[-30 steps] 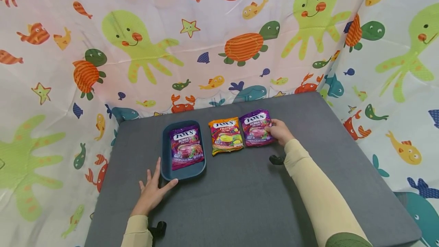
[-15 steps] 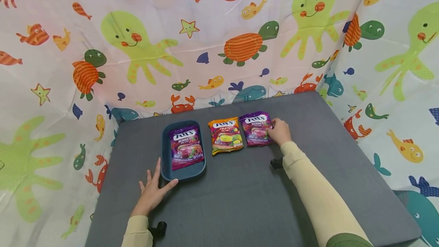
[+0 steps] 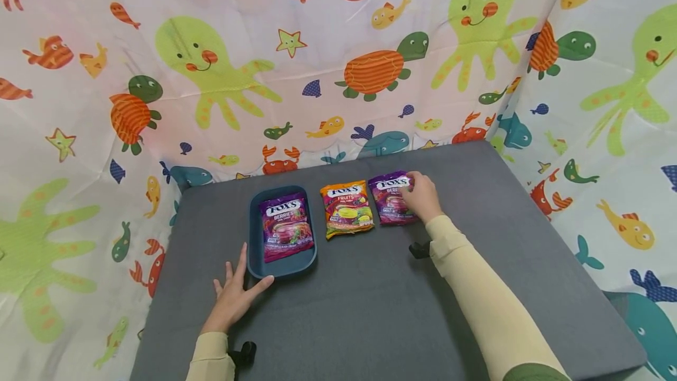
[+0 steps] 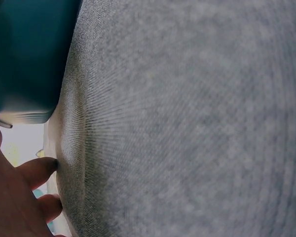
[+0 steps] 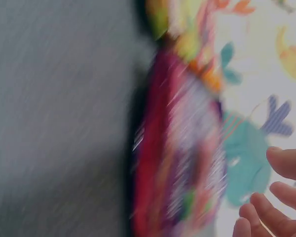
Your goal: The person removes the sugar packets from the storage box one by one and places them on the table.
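Berries packet [image 3: 387,204] lies on the grey table [image 3: 370,304] beside the orange Fruits packet [image 3: 347,210]; the right hand [image 3: 425,200], earlier at its right edge, has moved over its upper right, fingers loosely apart. The left hand [image 3: 231,298] remains spread beside the blue tray [image 3: 288,268].
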### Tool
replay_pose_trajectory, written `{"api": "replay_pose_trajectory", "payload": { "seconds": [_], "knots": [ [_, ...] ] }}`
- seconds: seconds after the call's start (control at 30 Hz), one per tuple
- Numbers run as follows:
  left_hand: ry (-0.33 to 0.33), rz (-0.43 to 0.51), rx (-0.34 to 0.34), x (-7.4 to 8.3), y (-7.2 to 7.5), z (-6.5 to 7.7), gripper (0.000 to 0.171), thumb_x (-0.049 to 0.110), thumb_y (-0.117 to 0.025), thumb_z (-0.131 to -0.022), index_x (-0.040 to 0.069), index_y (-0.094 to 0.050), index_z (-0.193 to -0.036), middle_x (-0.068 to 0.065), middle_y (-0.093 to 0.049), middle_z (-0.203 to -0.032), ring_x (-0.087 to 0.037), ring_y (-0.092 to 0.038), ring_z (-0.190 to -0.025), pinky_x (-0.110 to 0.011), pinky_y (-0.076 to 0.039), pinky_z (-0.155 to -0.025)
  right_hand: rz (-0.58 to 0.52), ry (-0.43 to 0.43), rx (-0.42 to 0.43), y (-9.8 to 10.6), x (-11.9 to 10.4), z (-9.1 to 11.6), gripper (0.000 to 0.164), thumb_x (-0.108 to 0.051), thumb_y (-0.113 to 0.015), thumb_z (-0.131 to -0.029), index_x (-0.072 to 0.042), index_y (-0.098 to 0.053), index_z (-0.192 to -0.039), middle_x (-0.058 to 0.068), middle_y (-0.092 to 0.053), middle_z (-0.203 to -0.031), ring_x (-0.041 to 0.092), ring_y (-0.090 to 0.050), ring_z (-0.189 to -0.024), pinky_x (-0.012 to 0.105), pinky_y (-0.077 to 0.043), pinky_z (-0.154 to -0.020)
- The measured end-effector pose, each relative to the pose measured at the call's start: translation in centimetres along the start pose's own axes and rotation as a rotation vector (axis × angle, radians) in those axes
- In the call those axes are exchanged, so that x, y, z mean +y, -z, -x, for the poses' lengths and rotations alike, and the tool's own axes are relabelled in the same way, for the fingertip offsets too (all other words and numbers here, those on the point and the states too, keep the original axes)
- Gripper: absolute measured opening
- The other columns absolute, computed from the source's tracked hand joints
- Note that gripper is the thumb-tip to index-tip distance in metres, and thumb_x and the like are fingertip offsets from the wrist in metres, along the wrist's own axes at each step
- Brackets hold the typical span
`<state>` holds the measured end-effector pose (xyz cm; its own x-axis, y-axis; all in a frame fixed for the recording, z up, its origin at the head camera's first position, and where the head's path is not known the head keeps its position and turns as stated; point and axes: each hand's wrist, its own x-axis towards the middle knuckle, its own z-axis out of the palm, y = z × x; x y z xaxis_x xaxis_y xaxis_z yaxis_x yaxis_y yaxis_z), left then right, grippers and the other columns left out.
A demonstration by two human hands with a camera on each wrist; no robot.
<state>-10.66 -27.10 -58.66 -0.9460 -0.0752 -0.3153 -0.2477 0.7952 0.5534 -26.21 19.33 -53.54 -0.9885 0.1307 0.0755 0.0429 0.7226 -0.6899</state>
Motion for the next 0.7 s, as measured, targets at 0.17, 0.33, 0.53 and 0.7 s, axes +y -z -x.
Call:
{"api": "replay_pose_trajectory", "payload": {
  "seconds": [0.17,0.33,0.53,0.7],
  "knots": [
    [0.004,0.002,-0.005,0.1,0.1,-0.1,0.098,0.074,-0.052,-0.078,0.052,0.02,-0.142,-0.011,0.001,-0.161,-0.043,0.018,-0.143,-0.07,0.022,-0.101,-0.118,0.062,-0.015,0.2,-3.5,1.0,0.049,-0.024,-0.065,-0.09,-0.005,-0.05,-0.132,0.018,-0.058,-0.12,0.034,-0.056,-0.106,0.049,-0.051,-0.088],
    [-0.001,-0.003,-0.003,0.1,0.0,-0.2,0.098,0.075,-0.052,-0.078,0.053,0.02,-0.141,-0.011,0.0,-0.161,-0.043,0.017,-0.143,-0.071,0.021,-0.101,-0.161,0.098,-0.04,0.1,-6.0,1.6,0.049,-0.025,-0.065,-0.091,-0.008,-0.05,-0.134,0.014,-0.059,-0.122,0.03,-0.057,-0.109,0.047,-0.051,-0.09],
    [-0.004,-0.003,0.008,-0.2,-0.1,-0.2,0.1,0.075,-0.053,-0.078,0.049,0.018,-0.144,-0.013,-0.001,-0.16,-0.044,0.016,-0.143,-0.071,0.021,-0.101,-0.172,0.154,-0.064,-0.1,-8.7,2.4,0.047,-0.025,-0.065,-0.09,-0.011,-0.051,-0.133,0.012,-0.059,-0.124,0.028,-0.058,-0.108,0.045,-0.052,-0.089],
    [-0.039,0.009,0.024,-0.3,-0.2,-0.2,0.1,0.07,-0.055,-0.08,0.047,0.016,-0.146,-0.012,-0.003,-0.16,-0.046,0.014,-0.143,-0.073,0.02,-0.1,-0.168,0.21,-0.081,-0.6,-10.3,3.1,0.046,-0.026,-0.064,-0.091,-0.012,-0.051,-0.133,0.011,-0.059,-0.122,0.025,-0.058,-0.108,0.043,-0.052,-0.089]
  ]
}}
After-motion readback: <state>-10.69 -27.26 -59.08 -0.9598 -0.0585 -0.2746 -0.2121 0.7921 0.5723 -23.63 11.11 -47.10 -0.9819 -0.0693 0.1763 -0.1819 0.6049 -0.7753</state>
